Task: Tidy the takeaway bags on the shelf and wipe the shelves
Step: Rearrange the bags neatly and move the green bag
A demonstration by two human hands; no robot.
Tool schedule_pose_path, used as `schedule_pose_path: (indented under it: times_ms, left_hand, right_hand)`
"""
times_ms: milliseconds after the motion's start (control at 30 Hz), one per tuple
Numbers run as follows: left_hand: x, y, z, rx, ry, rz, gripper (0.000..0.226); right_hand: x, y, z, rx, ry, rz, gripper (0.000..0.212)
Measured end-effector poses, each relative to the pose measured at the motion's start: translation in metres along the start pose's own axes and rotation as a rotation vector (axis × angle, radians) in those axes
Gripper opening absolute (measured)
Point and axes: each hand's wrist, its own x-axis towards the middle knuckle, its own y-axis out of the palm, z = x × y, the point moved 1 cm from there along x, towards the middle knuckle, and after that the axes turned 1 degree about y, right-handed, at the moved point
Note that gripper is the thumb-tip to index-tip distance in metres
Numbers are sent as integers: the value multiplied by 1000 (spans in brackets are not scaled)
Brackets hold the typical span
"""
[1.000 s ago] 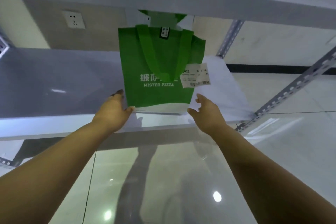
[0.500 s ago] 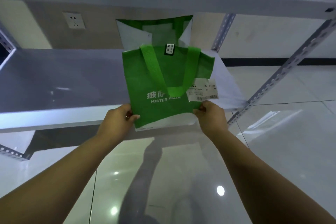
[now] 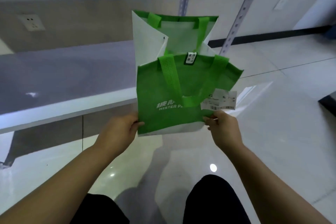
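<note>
The green takeaway bag is flat, rectangular and made of a thin non-woven fabric with a faintly dimpled weave on its two handle straps; white lettering reads "MISTER P…" across its front. Its white gusset panels fold inward behind the front face, and a strip of white shows along the bottom edge. A small paper receipt with a barcode sticks out just above the right hand's fingers. A small black-and-white tag sits at the top hem between the straps.

The left hand pinches the bag's lower left corner, thumb on the front face and fingers curled shut behind the edge. The right hand grips the lower right corner the same way, fingers closed on the fabric right under the receipt. Both forearms reach forward and up, wrists nearly level, holding the bag upright in the air between them.

Left of the left fingers lies the smooth grey shelf with a pale front lip; the bag hangs past its right end, beside a perforated metal upright. Below the fingers is glossy tiled floor.
</note>
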Motion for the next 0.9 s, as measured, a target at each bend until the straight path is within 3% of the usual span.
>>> schedule_pose_path:
  times_ms: [100,300,400,467,900]
  left_hand:
    - [7,-5,-24,-5,79,-9,19]
    - [28,-37,-78,4,213,-79,17]
    - [40,-59,-103,8,268,-122,18]
    - [46,-76,-118,17,300,-156,19]
    - [86,-201,-189,-35,352,-368,19]
  right_hand:
    - [-4,-27,-2,57,-2,-79,6]
    - [2,-81,21,130,-112,-199,8]
    - [7,-109,42,136,-205,-248,31]
    - [9,-127,58,147,-271,-275,35]
    - [34,-214,184,178,-571,-436,12]
